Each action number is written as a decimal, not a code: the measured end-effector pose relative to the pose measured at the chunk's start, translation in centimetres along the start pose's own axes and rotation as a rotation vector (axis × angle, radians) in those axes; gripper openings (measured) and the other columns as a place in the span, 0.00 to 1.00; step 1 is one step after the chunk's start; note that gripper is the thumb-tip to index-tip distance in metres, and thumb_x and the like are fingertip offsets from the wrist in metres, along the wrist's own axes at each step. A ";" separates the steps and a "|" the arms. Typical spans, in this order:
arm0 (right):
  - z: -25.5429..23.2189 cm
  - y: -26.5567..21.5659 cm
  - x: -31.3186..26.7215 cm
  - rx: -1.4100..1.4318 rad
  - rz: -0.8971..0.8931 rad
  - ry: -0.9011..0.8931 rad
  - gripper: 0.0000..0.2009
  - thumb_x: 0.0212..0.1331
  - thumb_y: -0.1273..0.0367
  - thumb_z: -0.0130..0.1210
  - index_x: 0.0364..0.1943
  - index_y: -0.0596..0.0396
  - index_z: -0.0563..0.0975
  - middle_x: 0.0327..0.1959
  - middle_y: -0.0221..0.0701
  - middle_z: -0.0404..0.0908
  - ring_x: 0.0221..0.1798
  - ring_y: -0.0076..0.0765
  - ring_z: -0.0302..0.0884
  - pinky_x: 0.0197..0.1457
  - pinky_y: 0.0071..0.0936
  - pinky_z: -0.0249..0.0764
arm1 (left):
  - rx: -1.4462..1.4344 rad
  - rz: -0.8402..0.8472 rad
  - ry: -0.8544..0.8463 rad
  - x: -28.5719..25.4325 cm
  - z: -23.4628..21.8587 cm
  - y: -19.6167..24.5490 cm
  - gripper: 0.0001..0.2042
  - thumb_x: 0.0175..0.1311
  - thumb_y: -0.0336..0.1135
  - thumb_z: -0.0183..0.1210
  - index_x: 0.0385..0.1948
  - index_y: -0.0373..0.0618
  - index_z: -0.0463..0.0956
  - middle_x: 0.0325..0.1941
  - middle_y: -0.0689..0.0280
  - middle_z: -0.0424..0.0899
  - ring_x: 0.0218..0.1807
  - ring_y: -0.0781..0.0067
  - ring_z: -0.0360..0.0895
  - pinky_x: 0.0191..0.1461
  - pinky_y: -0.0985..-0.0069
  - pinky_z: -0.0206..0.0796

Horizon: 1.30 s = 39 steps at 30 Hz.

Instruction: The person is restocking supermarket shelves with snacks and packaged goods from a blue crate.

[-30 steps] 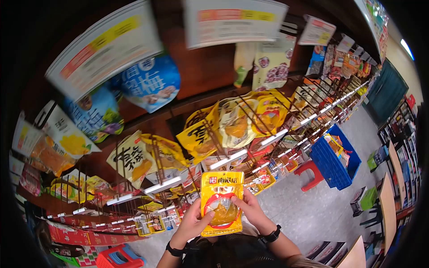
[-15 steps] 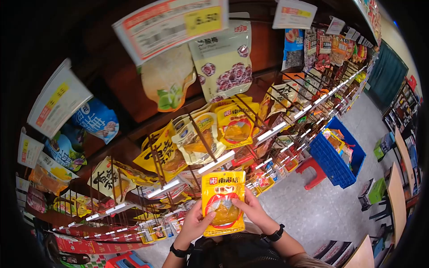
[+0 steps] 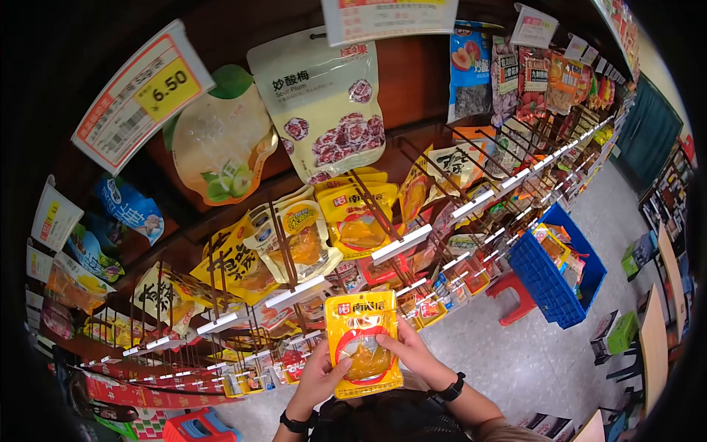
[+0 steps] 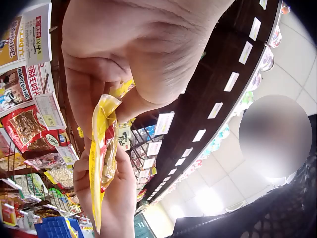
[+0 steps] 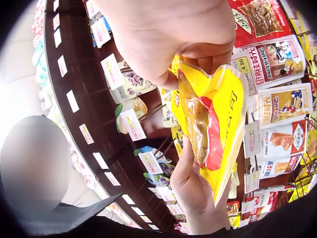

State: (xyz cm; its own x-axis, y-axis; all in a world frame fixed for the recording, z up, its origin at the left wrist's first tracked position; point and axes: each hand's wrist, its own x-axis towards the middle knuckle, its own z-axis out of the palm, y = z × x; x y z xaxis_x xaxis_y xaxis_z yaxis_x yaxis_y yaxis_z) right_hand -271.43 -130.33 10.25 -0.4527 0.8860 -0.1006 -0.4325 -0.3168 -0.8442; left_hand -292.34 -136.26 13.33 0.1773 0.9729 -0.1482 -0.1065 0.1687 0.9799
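Note:
A yellow snack packet (image 3: 362, 346) with red lettering and a clear window is held upright in front of the body in the head view. My left hand (image 3: 321, 377) pinches its left edge, thumb on the front face. On the opposite edge my right hand (image 3: 418, 356) pinches it the same way, thumb near the window. Seen edge-on in the left wrist view, the packet (image 4: 101, 163) lies between both hands. From the right wrist the packet (image 5: 213, 129) shows its yellow side and brown contents.
Hanging racks carry yellow packets (image 3: 359, 221), a sour plum bag (image 3: 324, 110) and price tags (image 3: 143, 96). To the right, a blue basket (image 3: 545, 283) of packets stands on a red stool (image 3: 515, 295). Grey floor (image 3: 479, 353) lies below.
The view has shifted along the rack, so the hanging bags and tags moved left in it and the sour plum bag appears larger. Both hands keep their hold on the packet.

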 end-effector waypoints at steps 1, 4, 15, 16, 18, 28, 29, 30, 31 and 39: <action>-0.3 0.1 -0.1 0.020 0.014 -0.014 0.27 0.69 0.71 0.54 0.69 0.56 0.60 0.63 0.30 0.72 0.64 0.24 0.69 0.67 0.27 0.67 | -0.014 -0.003 0.010 0.0 0.4 -0.1 0.23 0.71 0.28 0.56 0.65 0.39 0.61 0.60 0.62 0.75 0.60 0.74 0.75 0.60 0.75 0.70; -1.2 0.2 -0.3 0.034 0.028 -0.048 0.27 0.70 0.72 0.53 0.70 0.56 0.58 0.64 0.31 0.71 0.65 0.24 0.68 0.67 0.27 0.66 | -0.026 0.002 0.049 -0.1 1.6 -0.2 0.23 0.70 0.27 0.56 0.64 0.39 0.61 0.60 0.62 0.76 0.59 0.74 0.75 0.61 0.75 0.70; -3.7 0.8 -2.2 0.100 0.048 -0.056 0.26 0.71 0.70 0.52 0.70 0.57 0.58 0.64 0.31 0.71 0.65 0.24 0.67 0.67 0.27 0.66 | 0.003 -0.103 0.073 0.0 3.6 -1.7 0.22 0.67 0.25 0.58 0.63 0.38 0.65 0.59 0.62 0.78 0.59 0.73 0.76 0.63 0.74 0.68; -3.8 0.7 -2.4 0.085 0.037 -0.057 0.26 0.71 0.70 0.52 0.70 0.57 0.59 0.64 0.31 0.71 0.65 0.24 0.67 0.67 0.27 0.66 | -0.015 -0.085 0.061 0.2 3.6 -2.0 0.22 0.67 0.25 0.59 0.62 0.38 0.66 0.59 0.62 0.78 0.59 0.74 0.76 0.63 0.74 0.67; -4.1 0.2 -2.6 0.075 0.017 -0.058 0.25 0.71 0.69 0.51 0.69 0.57 0.59 0.64 0.32 0.71 0.65 0.25 0.68 0.66 0.28 0.67 | -0.036 -0.063 0.047 0.4 4.0 -2.0 0.22 0.67 0.25 0.59 0.62 0.38 0.67 0.59 0.62 0.77 0.58 0.75 0.75 0.63 0.74 0.67; -4.5 0.5 -3.1 0.147 -0.002 -0.007 0.24 0.71 0.69 0.52 0.68 0.57 0.61 0.62 0.31 0.72 0.63 0.23 0.69 0.65 0.27 0.68 | 0.030 -0.081 0.048 0.6 3.8 -2.5 0.20 0.66 0.26 0.60 0.59 0.38 0.70 0.55 0.64 0.80 0.54 0.78 0.77 0.58 0.77 0.68; -4.8 0.9 -3.0 0.114 -0.001 -0.033 0.24 0.72 0.69 0.52 0.68 0.57 0.61 0.62 0.30 0.72 0.63 0.23 0.69 0.64 0.26 0.68 | -0.011 -0.089 0.076 0.6 4.3 -2.2 0.19 0.66 0.26 0.60 0.58 0.38 0.70 0.54 0.65 0.81 0.53 0.78 0.77 0.57 0.78 0.68; -4.9 1.1 -2.9 0.080 0.000 -0.058 0.24 0.72 0.69 0.52 0.68 0.57 0.61 0.62 0.30 0.72 0.62 0.22 0.69 0.64 0.25 0.68 | -0.022 -0.090 0.094 0.6 4.7 -1.8 0.18 0.66 0.28 0.60 0.57 0.39 0.71 0.52 0.66 0.82 0.51 0.78 0.78 0.56 0.79 0.68; -4.9 1.0 -2.7 0.086 -0.012 -0.049 0.24 0.72 0.69 0.52 0.68 0.57 0.61 0.62 0.30 0.72 0.62 0.22 0.69 0.64 0.25 0.68 | -0.013 -0.091 0.081 0.9 4.5 -1.8 0.18 0.66 0.28 0.60 0.57 0.39 0.71 0.52 0.66 0.82 0.51 0.78 0.78 0.56 0.79 0.68; -4.7 1.0 -2.4 0.094 -0.048 -0.067 0.23 0.72 0.67 0.52 0.66 0.59 0.64 0.61 0.30 0.72 0.63 0.22 0.67 0.66 0.25 0.66 | -0.017 -0.107 0.113 0.9 4.6 -1.4 0.16 0.67 0.28 0.59 0.56 0.38 0.72 0.52 0.64 0.83 0.50 0.78 0.80 0.55 0.78 0.69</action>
State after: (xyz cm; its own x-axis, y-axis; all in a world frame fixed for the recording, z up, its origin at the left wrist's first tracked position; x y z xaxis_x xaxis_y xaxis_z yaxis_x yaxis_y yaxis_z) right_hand -267.09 -131.16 7.13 -0.4794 0.8773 -0.0227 -0.5250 -0.3074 -0.7937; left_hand -287.52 -136.34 12.41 0.0774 0.9607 -0.2665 -0.1092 0.2738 0.9556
